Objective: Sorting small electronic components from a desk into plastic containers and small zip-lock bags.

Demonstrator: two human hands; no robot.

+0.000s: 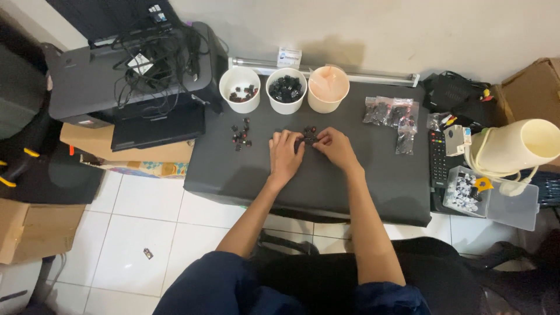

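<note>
Both hands rest on a low black table (373, 186) and meet over a small cluster of dark switch-like parts (309, 133). My left hand (284, 153) curls its fingers onto the cluster's left side. My right hand (335, 146) pinches the cluster from the right. A loose scatter of small black and red parts (241, 135) lies to the left of my left hand. Behind the hands stand three cups: a white one with a few parts (240, 89), a white one full of black parts (286, 90), and a peach one (328, 88).
Small clear bags of parts (392, 114) lie at the right rear. A remote (437, 154), a clear box of pale parts (465, 191) and a cream lamp (516, 146) sit at the right edge. A printer with cables (134, 70) stands left, above cardboard boxes (125, 149).
</note>
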